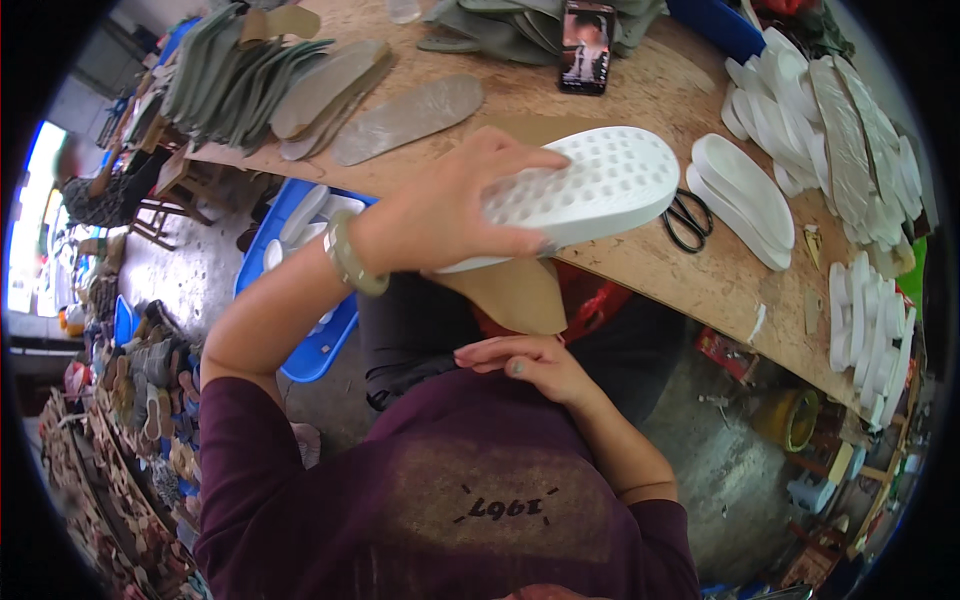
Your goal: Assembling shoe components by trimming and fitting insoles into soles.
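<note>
My left hand (440,200), with a bangle on its wrist, grips a white shoe sole (600,185) above the table's near edge. Rows of round dimples cover the sole's upturned face; my thumb lies along its side and my fingers reach over the face. Below the sole, a tan sole-shaped sheet (520,298) hangs over my lap, its upper end hidden. My right hand (535,365) rests just beneath that sheet, in front of my shirt, fingers stretched out and holding nothing. Black-handled scissors (687,220) lie on the table beside the sole's toe end.
The wooden table (640,105) carries grey insoles (240,90) at the back left, a phone (586,48), two white soles (740,200) and piles of white soles (830,130) at the right. A blue bin (325,350) with white pieces stands left of my legs.
</note>
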A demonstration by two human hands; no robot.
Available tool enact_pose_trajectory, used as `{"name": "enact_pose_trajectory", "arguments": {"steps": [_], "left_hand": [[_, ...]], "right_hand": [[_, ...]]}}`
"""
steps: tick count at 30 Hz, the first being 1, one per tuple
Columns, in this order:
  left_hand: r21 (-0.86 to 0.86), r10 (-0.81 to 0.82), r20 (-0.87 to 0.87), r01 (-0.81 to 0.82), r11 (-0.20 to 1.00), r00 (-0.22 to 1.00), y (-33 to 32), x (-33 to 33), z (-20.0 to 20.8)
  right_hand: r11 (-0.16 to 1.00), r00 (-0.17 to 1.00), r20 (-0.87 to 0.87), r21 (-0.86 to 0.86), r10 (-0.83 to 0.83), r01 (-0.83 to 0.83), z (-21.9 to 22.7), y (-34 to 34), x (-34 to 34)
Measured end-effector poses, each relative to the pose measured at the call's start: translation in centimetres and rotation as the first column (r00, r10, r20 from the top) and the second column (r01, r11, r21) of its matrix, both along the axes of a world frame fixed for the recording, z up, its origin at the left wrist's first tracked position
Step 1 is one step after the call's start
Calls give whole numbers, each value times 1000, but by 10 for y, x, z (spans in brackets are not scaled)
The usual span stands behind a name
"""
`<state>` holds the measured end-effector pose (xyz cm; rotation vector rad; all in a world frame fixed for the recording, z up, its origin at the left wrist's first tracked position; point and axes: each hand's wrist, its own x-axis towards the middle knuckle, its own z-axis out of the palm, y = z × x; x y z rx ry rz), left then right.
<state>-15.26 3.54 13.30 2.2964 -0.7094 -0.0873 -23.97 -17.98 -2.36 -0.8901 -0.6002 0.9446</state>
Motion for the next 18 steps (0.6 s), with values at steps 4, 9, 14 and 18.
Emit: {"name": "enact_pose_trajectory", "arguments": {"steps": [4,9,14,18], "left_hand": [[7,-9,-11,9,1000,1000,-10,16,10],[42,5,-22,-4,999,1000,-19,3,14],[-45,3,134,3,999,991,-22,-39,1],[-1,25,303,-26,1000,953,-21,-75,-11]], "right_hand": [[981,981,-139,158,134,-112,-8,37,2],[942,947,-318,304,-40,142,6,38,10],[812,763,-552,241,-335,531,2,15,1],[674,593,-639,152,-491,723,-5,-3,1]]}}
